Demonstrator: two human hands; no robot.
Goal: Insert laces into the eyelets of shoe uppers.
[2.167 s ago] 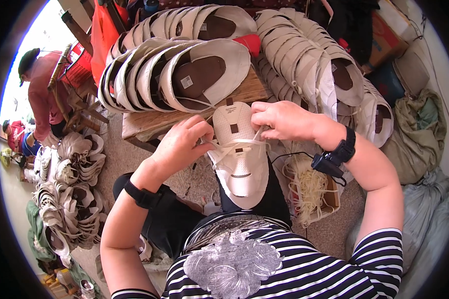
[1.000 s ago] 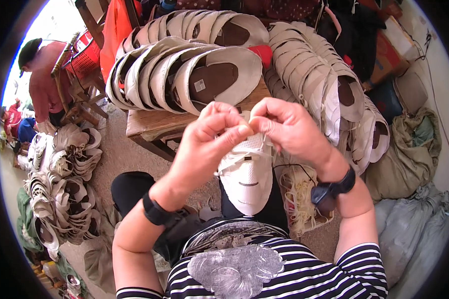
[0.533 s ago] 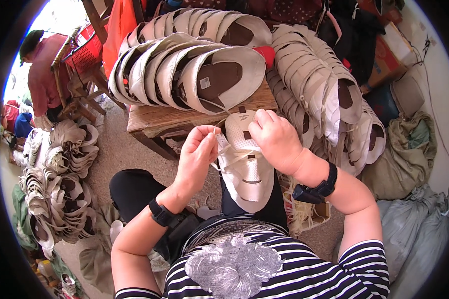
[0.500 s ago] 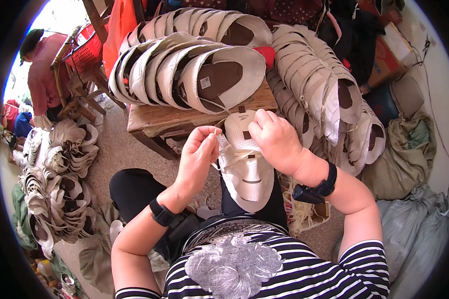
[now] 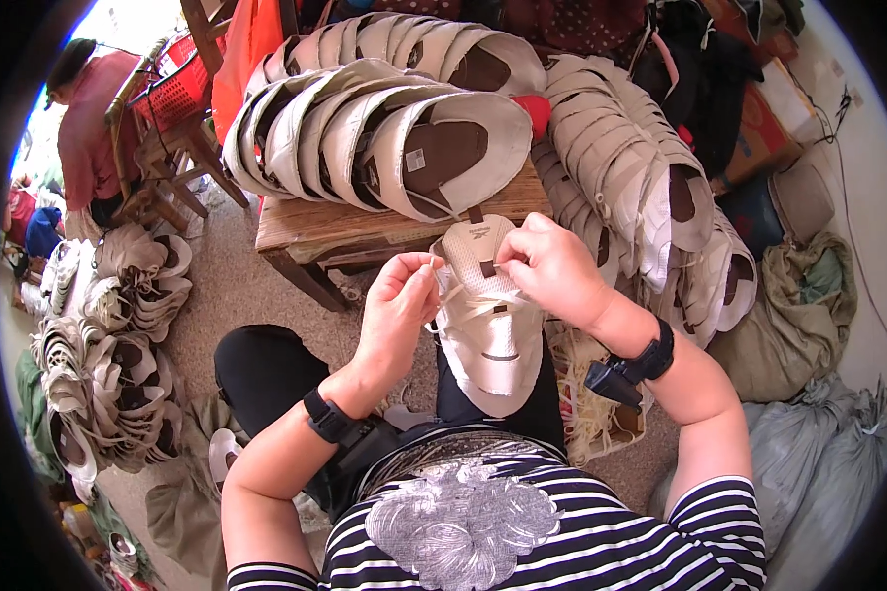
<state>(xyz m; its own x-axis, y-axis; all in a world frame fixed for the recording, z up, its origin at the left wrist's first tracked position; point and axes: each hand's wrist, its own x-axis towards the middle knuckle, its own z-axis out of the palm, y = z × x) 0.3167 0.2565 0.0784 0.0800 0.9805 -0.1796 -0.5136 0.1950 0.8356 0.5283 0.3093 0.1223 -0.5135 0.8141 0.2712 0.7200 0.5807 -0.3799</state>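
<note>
A cream shoe upper (image 5: 490, 369) lies over my knees, its tongue (image 5: 475, 243) pointing away from me toward the wooden bench. Pale lace (image 5: 483, 300) crosses the front of the upper below the tongue. At the upper's left edge, my left hand (image 5: 401, 303) is closed, thumb and forefinger pinching what looks like a thin lace end. My right hand (image 5: 554, 271) is closed at the tongue's right edge, fingertips beside a dark slot. What those fingertips grip is hidden.
Nested shoe uppers (image 5: 443, 138) lie on the wooden bench (image 5: 301, 227). More stacks stand at the right (image 5: 631, 148) and on the left floor (image 5: 118, 374). A box of loose laces (image 5: 601, 424) sits by my right knee. Grey sacks (image 5: 808, 473) lie at right; a person (image 5: 99, 128) sits far left.
My right hand has shifted slightly down along the tongue, its fingertips now beside the dark slot. My left hand stays pinched at nearly the same place. The view has shifted slightly.
</note>
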